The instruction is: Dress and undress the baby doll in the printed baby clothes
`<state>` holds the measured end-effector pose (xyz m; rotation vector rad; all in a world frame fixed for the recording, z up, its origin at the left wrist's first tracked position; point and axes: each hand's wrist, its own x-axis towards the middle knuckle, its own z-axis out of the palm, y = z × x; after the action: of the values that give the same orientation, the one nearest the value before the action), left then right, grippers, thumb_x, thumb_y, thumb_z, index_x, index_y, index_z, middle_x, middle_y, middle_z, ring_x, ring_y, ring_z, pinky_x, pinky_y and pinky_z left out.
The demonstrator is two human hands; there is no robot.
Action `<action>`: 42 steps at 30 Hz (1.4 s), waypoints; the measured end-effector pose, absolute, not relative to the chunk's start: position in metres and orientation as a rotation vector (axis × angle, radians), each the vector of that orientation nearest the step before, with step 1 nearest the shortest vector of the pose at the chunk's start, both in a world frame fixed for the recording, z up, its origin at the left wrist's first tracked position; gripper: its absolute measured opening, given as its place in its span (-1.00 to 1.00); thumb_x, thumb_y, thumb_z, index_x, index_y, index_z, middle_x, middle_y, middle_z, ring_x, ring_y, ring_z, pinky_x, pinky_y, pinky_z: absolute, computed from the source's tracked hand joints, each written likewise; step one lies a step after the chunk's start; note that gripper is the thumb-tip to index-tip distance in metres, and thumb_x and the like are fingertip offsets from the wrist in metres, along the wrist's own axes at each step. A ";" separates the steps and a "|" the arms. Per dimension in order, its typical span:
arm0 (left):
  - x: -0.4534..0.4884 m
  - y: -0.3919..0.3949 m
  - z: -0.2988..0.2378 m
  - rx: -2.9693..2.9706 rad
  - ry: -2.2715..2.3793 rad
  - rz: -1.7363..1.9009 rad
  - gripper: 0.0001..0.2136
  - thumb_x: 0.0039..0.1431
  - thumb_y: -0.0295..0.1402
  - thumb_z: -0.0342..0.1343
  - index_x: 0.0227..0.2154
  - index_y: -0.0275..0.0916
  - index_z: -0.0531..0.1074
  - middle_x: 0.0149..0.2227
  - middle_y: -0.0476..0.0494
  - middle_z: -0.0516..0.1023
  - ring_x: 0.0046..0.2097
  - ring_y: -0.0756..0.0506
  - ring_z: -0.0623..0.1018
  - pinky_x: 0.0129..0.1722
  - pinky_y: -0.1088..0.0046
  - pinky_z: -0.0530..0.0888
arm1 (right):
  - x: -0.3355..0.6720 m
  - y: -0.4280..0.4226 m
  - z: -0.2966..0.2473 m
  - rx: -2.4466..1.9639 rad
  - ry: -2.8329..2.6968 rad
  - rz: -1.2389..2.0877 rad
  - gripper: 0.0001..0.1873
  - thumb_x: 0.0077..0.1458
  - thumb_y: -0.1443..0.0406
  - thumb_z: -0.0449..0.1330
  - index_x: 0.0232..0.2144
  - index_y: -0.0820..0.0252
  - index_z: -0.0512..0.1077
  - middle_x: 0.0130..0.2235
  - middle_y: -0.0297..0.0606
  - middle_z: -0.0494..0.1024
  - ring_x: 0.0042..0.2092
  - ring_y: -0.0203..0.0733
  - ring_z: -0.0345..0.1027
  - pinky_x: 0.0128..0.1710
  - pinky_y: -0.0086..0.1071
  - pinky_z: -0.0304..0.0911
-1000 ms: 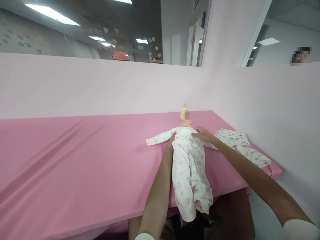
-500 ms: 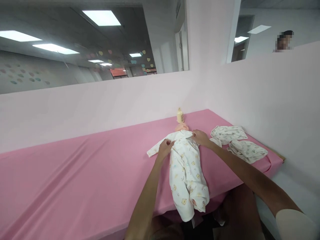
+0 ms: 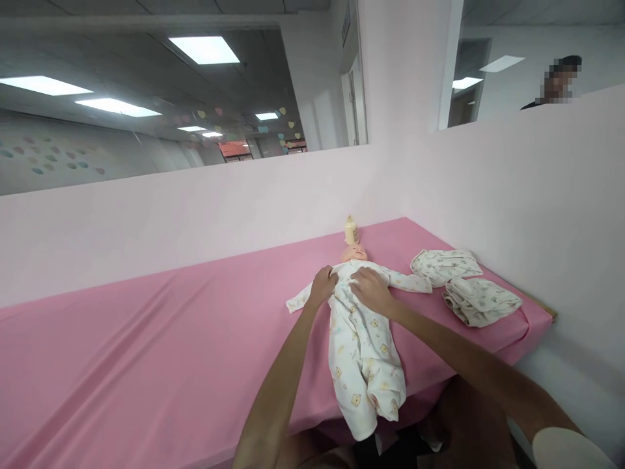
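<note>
A baby doll lies on its back with its head toward the wall. It wears a white long-sleeved romper with small yellow bear prints, its legs reaching over the table's near edge. At the chest's left side, my left hand is closed on the romper's cloth. My right hand rests over the middle of the chest, fingers curled and pinching the romper's front; the fingertips are partly hidden. Both sleeves lie spread out to the sides.
A pink sheet covers the table. Behind the doll's head stands a cream-coloured bottle. Folded printed white cloths lie at the right, near the table edge. Pale walls with windows border the table; a person shows through the right window.
My right hand has moved left and inward from the doll's right-side shoulder to mid-chest. The right-side sleeve now lies stretched out flat. My left hand stays at the chest's left side.
</note>
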<state>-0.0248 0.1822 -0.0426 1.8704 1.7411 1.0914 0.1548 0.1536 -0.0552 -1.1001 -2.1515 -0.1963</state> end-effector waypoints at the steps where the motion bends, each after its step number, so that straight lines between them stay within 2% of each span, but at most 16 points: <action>1: -0.024 0.183 -0.042 1.862 1.747 1.139 -0.93 0.06 -0.43 -0.07 -0.51 -0.22 0.23 -0.45 0.01 0.33 -0.36 -0.02 0.33 -0.35 0.49 0.26 | 0.148 0.149 -0.055 -1.009 -2.221 -0.169 -0.79 0.25 0.27 0.03 -0.21 0.19 0.45 -0.19 -0.19 0.51 -0.10 -0.13 0.31 -0.04 -0.28 0.15; 5: -0.027 0.176 -0.036 1.824 1.722 1.328 -0.89 0.09 -0.44 -0.13 -0.35 -0.20 0.27 -0.33 -0.02 0.41 -0.30 -0.02 0.39 -0.30 0.50 0.32 | 0.127 0.139 -0.052 -0.892 -2.382 -0.067 -0.74 0.29 0.24 0.01 -0.14 0.14 0.47 -0.12 -0.23 0.54 -0.02 -0.15 0.34 0.02 -0.26 0.14; 10: -0.029 0.145 -0.042 1.923 1.661 1.477 -0.83 0.09 -0.46 -0.12 -0.26 -0.19 0.30 -0.34 -0.01 0.44 -0.30 -0.04 0.42 -0.30 0.47 0.36 | 0.123 0.144 -0.048 -1.069 -2.393 -0.015 -0.67 0.31 0.28 -0.06 -0.12 0.21 0.49 -0.02 -0.16 0.53 0.05 -0.13 0.32 0.08 -0.26 0.11; 15: -0.028 0.110 -0.068 2.157 1.706 1.522 -0.80 0.19 -0.42 -0.11 -0.18 -0.19 0.35 -0.20 -0.14 0.48 -0.14 -0.12 0.46 -0.15 0.34 0.38 | 0.124 0.153 -0.053 -1.236 -2.410 0.012 -0.63 0.29 0.29 -0.07 -0.17 0.27 0.52 -0.08 -0.05 0.57 0.00 -0.02 0.38 0.06 -0.20 0.11; 19: -0.034 0.105 -0.081 2.147 1.946 1.362 -0.85 0.19 -0.42 -0.08 -0.24 -0.20 0.36 -0.21 -0.19 0.47 -0.13 -0.18 0.45 -0.16 0.29 0.38 | 0.125 0.154 -0.057 -1.298 -2.389 0.059 -0.64 0.27 0.28 -0.06 -0.13 0.26 0.51 -0.04 -0.05 0.54 0.05 -0.01 0.34 0.07 -0.23 0.10; 23: -0.042 0.116 -0.085 2.011 2.072 1.076 -0.87 0.20 -0.33 -0.03 -0.23 -0.20 0.35 -0.19 -0.17 0.49 -0.18 -0.16 0.47 -0.26 0.36 0.37 | 0.124 0.152 -0.057 -1.340 -2.365 0.113 -0.65 0.23 0.30 -0.03 -0.08 0.25 0.48 0.00 -0.08 0.52 0.08 -0.03 0.30 0.07 -0.27 0.10; 26: -0.046 0.119 -0.086 2.058 2.108 0.852 -0.83 0.21 -0.40 -0.07 -0.20 -0.20 0.38 -0.20 -0.19 0.53 -0.21 -0.16 0.50 -0.33 0.41 0.33 | 0.124 0.151 -0.055 -1.327 -2.380 0.122 -0.67 0.23 0.29 -0.02 -0.10 0.23 0.49 0.01 -0.08 0.51 0.09 -0.03 0.29 0.09 -0.25 0.10; 30: -0.046 0.100 -0.084 2.227 2.292 0.601 -0.76 0.22 -0.48 -0.16 -0.19 -0.27 0.40 -0.27 -0.28 0.55 -0.25 -0.20 0.53 -0.36 0.38 0.30 | 0.128 0.153 -0.053 -1.366 -2.338 0.112 -0.67 0.24 0.27 -0.01 -0.10 0.22 0.49 0.01 -0.05 0.51 0.07 0.00 0.30 0.08 -0.20 0.14; 35: -0.037 0.060 -0.083 2.263 2.397 0.354 -0.75 0.29 -0.38 -0.18 -0.30 -0.28 0.41 -0.38 -0.29 0.51 -0.28 -0.21 0.52 -0.38 0.38 0.29 | 0.131 0.151 -0.053 -1.396 -2.328 0.115 -0.71 0.25 0.29 -0.01 -0.17 0.19 0.49 -0.06 -0.06 0.54 0.03 -0.03 0.34 -0.01 -0.21 0.22; 39: -0.029 0.049 -0.079 2.182 2.393 0.425 -0.74 0.30 -0.33 -0.18 -0.38 -0.25 0.39 -0.42 -0.22 0.49 -0.30 -0.19 0.51 -0.39 0.40 0.27 | 0.140 0.138 -0.059 -1.253 -2.329 0.013 -0.73 0.25 0.33 -0.02 -0.22 0.20 0.48 -0.14 -0.11 0.55 -0.05 -0.10 0.36 -0.09 -0.29 0.22; 42: -0.025 0.055 -0.072 2.135 2.352 0.696 -0.80 0.27 -0.36 -0.15 -0.29 -0.24 0.39 -0.35 -0.19 0.51 -0.30 -0.16 0.50 -0.38 0.40 0.28 | 0.162 0.127 -0.069 -1.167 -2.215 -0.095 -0.69 0.28 0.33 -0.08 -0.27 0.19 0.47 -0.22 -0.16 0.52 -0.14 -0.14 0.34 -0.09 -0.30 0.19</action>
<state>-0.0252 0.0552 -0.0722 2.1355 2.3522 0.6965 0.1617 0.1272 -0.0694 -1.1667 -2.2149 -0.0952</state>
